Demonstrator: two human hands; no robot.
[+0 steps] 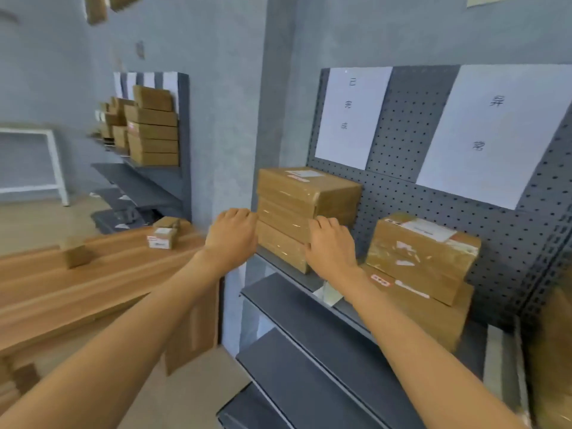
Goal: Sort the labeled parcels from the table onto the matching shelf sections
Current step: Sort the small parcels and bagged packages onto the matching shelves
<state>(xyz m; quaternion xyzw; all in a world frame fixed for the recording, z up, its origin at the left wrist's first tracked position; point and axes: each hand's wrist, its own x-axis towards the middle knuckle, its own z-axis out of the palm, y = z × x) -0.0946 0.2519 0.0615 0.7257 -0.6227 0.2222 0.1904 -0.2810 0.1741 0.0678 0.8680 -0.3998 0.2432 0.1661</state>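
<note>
Steadying box stack (305,212) on shelf (309,323), left hand (232,235) and right hand (329,247) curled against sides; stiff, probably light, grip edges.

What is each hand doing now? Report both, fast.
Left hand: fingers curled against the left side of the stack of parcels; a true grip cannot be told.
Right hand: fingers curled on the stack's front, same doubt.
</note>
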